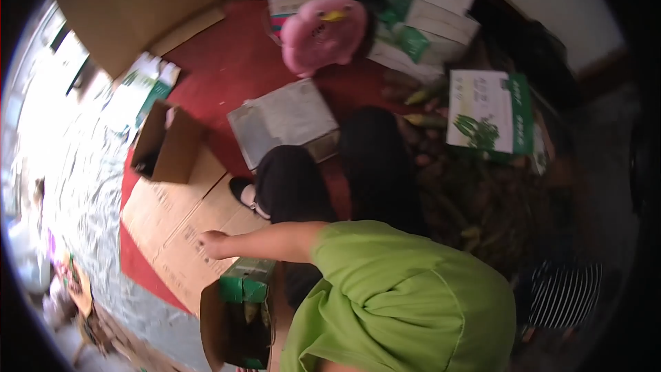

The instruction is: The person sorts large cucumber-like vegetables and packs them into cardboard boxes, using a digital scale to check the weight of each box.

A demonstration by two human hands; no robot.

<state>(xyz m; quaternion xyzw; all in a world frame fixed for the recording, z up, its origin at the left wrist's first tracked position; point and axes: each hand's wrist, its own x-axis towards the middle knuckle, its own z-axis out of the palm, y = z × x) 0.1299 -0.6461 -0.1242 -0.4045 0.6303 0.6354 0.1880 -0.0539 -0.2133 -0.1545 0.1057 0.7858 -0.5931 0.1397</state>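
Note:
My right hand (214, 244) is stretched out to the left over the flattened cardboard (162, 224). Its fingers look curled together, and whether they hold anything is hidden. Just below that arm, a green-and-brown carton (212, 324) stands open beside me, with a few pointed yellow-brown pieces of produce (250, 312) inside. Of my left hand, only what seem to be fingertips (246, 370) show at the bottom edge, close to the carton. The rest of it is out of view.
A brown open box (175, 145) stands on the cardboard. Beyond my knees lie a grey-white flat box (286, 120) and a pink bird-shaped item (325, 33). Printed white-green cartons (482, 110) and piled produce (475, 213) are at right; a large cardboard sheet (131, 0) rises upper left.

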